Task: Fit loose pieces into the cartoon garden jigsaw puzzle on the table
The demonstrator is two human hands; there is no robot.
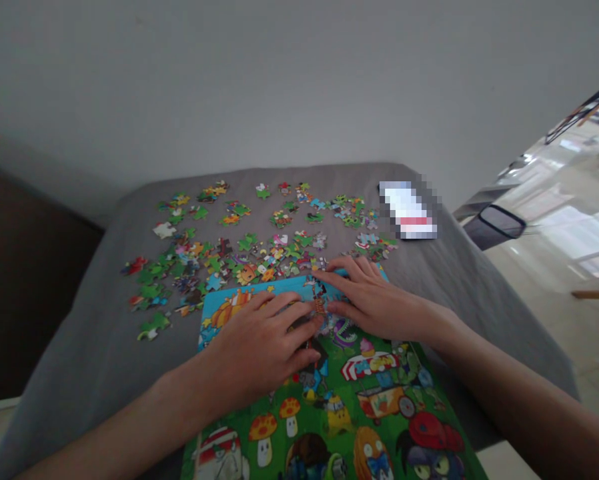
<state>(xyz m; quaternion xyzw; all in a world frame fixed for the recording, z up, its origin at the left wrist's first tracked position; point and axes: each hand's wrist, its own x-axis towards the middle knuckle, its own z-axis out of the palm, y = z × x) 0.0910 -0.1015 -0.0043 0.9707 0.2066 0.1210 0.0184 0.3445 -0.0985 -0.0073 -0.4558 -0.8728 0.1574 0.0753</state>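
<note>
A colourful cartoon jigsaw board (pixel 369 413) lies on a grey-covered table (pixel 94 353), running from the middle toward me. My left hand (pixel 267 343) rests flat on the board's upper part, fingers stretched out to the right. My right hand (pixel 372 300) lies beside it, fingers spread and pointing left, its thumb and forefinger at a small brown-striped puzzle piece (pixel 320 306) between the two hands. Whether that piece is gripped or only pressed down I cannot make out.
Several loose puzzle pieces (pixel 249 257) are scattered over the far half of the table. A blurred white and red box (pixel 409 210) sits at the far right corner. A dark wall or panel (pixel 24 293) stands left; shiny floor (pixel 569 227) lies to the right.
</note>
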